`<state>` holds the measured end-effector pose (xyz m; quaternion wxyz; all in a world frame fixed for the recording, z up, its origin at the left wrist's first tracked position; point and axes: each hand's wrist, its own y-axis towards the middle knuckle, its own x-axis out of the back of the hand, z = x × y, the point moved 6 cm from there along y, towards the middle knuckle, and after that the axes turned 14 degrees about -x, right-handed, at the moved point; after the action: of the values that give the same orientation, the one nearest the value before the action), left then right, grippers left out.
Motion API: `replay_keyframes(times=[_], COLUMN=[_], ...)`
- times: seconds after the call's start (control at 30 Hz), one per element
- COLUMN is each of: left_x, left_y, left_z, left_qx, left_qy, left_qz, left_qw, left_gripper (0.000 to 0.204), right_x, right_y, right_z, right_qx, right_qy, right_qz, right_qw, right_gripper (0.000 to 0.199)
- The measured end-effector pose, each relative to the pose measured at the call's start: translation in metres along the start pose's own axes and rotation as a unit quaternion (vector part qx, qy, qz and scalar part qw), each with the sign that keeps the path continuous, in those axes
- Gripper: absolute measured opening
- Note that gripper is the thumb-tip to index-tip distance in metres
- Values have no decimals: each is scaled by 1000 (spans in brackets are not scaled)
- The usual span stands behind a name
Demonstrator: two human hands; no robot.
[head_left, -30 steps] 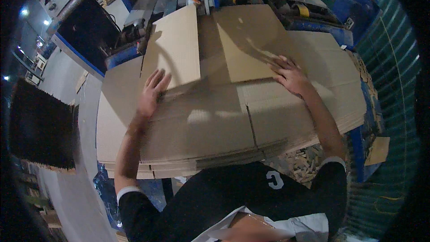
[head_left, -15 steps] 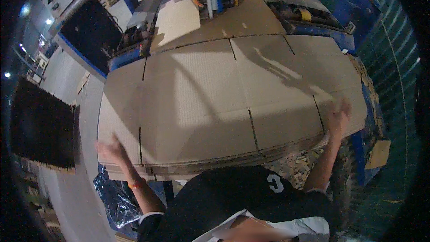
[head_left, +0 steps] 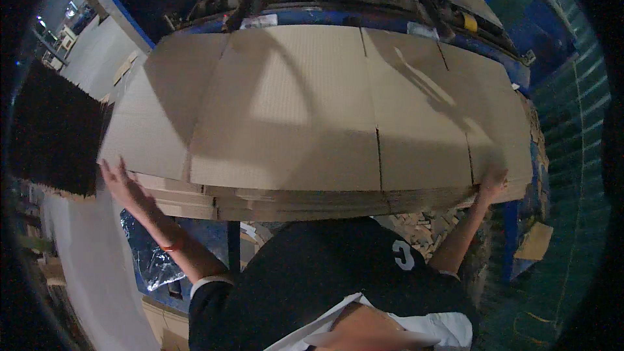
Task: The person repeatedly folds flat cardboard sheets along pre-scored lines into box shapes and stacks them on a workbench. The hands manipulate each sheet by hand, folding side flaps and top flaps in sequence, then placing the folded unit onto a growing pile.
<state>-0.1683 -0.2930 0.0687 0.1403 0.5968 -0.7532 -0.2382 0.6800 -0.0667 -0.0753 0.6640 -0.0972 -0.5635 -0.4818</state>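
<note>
A wide brown cardboard sheet (head_left: 312,110) with slots and crease lines lies over a stack of similar cardboard sheets (head_left: 292,205). Its left panel juts past the stack and tilts along a crease. My left hand (head_left: 127,188) is at the near left corner of the sheet, with the thumb over the board and the other fingers by its outer edge. At the near right edge, my right hand (head_left: 493,185) is closed round the board, slightly blurred. Whether it grips only the top sheet is hidden.
Beyond the sheet stands a blue machine (head_left: 312,16) with dark rails. A green corrugated wall (head_left: 572,175) runs along the right. A dark stack (head_left: 55,130) stands at the left, near clear plastic wrap (head_left: 149,250). Cardboard scraps (head_left: 426,234) lie below.
The top sheet has come away from the machine toward me and shifted left, its left panel now tilted. My left hand moved outward to its corner; my right hand closed on the near edge.
</note>
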Motion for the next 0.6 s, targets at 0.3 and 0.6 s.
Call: replay_keyframes(times=[0.3, 0.6], left_x=[-27, -32], left_y=[47, -72], left_z=[47, 9], left_qx=[112, -19], left_qy=[-237, -1], left_qz=[69, 220], left_qw=[963, 975], left_gripper=[22, 35], right_x=[84, 189], right_y=[14, -102], right_z=[53, 67], right_qx=[-160, -4], right_qy=[637, 304], right_qz=[99, 102], right_qw=[748, 947], right_gripper=[43, 15])
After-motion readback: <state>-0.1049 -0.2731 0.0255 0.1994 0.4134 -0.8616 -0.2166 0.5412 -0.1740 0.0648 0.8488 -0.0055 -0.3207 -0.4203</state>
